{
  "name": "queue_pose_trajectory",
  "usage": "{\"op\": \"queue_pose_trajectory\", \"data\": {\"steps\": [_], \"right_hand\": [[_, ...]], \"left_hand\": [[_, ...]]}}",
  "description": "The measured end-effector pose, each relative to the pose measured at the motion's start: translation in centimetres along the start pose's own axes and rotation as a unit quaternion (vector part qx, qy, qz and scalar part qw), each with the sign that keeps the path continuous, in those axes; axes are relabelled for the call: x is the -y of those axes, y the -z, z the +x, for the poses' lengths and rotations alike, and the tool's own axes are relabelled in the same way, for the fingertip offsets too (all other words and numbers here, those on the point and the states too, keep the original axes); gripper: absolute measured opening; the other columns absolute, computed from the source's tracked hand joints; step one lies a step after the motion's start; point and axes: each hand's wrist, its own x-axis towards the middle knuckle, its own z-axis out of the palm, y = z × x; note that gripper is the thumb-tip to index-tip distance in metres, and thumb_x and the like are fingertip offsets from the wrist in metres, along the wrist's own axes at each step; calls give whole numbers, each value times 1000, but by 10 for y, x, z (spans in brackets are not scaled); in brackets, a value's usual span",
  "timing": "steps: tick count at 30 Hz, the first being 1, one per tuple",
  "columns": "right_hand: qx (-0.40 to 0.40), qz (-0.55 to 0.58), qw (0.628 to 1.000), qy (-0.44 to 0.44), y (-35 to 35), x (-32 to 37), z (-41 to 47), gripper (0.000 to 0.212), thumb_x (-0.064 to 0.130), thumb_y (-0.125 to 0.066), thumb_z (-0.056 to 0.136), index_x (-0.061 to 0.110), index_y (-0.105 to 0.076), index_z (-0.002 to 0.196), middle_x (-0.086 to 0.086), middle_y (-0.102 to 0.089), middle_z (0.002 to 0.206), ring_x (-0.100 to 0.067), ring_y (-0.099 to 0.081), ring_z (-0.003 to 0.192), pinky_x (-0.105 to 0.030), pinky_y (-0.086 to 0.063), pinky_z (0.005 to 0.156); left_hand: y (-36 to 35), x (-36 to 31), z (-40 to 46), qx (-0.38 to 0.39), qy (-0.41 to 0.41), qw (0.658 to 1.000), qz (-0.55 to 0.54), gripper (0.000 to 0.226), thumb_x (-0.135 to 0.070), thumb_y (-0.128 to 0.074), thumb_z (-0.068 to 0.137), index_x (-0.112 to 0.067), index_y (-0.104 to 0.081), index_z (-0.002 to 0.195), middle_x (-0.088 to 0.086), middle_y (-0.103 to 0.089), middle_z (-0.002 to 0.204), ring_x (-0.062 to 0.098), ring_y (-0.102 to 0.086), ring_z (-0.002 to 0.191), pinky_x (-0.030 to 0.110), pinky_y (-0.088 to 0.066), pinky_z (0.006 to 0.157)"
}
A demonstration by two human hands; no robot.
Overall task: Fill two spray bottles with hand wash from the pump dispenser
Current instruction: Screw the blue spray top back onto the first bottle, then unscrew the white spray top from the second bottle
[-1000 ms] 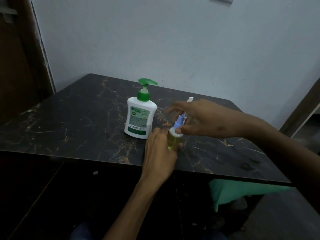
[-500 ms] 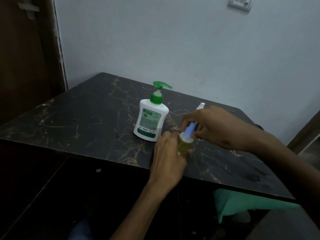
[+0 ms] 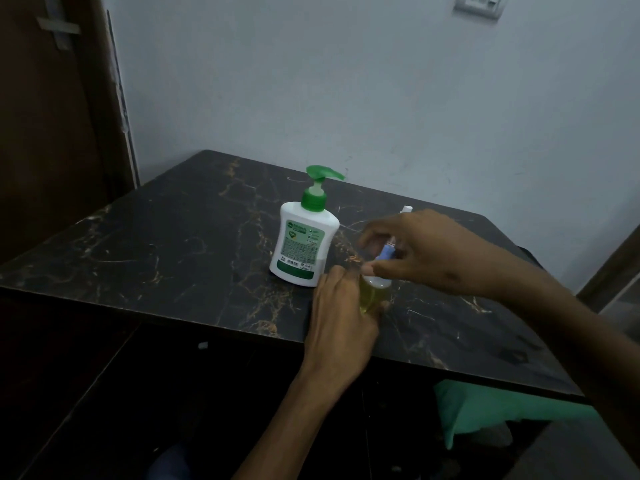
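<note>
A white pump dispenser (image 3: 302, 242) with a green pump head stands upright on the black marble table (image 3: 180, 244). Just right of it is a small clear spray bottle (image 3: 371, 294) holding yellowish liquid. My left hand (image 3: 341, 318) grips its body from the near side. My right hand (image 3: 426, 251) reaches over from the right, with thumb and fingers pinching the bottle's white collar and blue spray top (image 3: 386, 252). Behind my right hand only the white tip of a second spray bottle (image 3: 406, 209) shows; the rest is hidden.
A pale wall runs behind the table, with a dark door at the left and a switch plate (image 3: 479, 3) high on the right. Green cloth (image 3: 485, 407) hangs below the table's near right edge.
Both hands stay on the small bottle. My right hand's fingers have shifted around its top. The camera has tilted up and to the right, so everything sits lower in the view.
</note>
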Motion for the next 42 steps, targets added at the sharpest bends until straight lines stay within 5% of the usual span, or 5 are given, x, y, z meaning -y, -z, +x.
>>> {"op": "queue_pose_trajectory", "data": {"steps": [6, 14, 20, 33, 42], "right_hand": [[-11, 13, 1000, -9, -5, 0, -2, 19, 12, -75, 85, 30, -73, 90, 15, -70, 84, 3, -62, 79, -6, -44, 66], [-87, 112, 989, -34, -23, -11, -12, 14, 29, -83, 83, 26, -74, 93, 16, -70, 83, 4, -64, 76, -9, -44, 63], [-259, 243, 921, -161, -64, -48, -57, 14, 37, -77, 89, 31, -72, 101, 16, -73, 87, 1, -69, 76, -28, -61, 72], [-234, 274, 897, -254, -109, -93, 24, 62, 32, -82, 84, 15, -52, 136, -5, -64, 130, -23, -62, 117, -43, -53, 99], [-248, 267, 900, -237, -109, -106, 42, 25, 29, -77, 85, 17, -63, 102, 0, -70, 100, -20, -66, 93, -37, -55, 83]], "left_hand": [[-2, 1, 0, 7, 3, 1000, 13, 29, -30, -81, 89, -21, -62, 109, -6, -54, 104, 14, -51, 101, 30, -42, 87], [2, -2, 0, 22, 10, 1000, 6, 34, -27, -80, 89, -27, -64, 119, -8, -55, 106, 10, -52, 101, 26, -39, 85], [-4, -11, 10, 26, 17, 997, 64, 43, -22, -79, 91, -19, -61, 130, -2, -64, 121, 17, -56, 117, 27, -40, 97], [-41, -26, 77, 44, 102, 986, 128, 40, -15, -71, 96, -12, -51, 130, 13, -66, 130, 35, -63, 121, 32, -41, 83], [-53, -12, 107, 32, 101, 992, 65, 29, -14, -78, 90, -16, -61, 114, 6, -70, 114, 27, -67, 107, 37, -51, 84]]}}
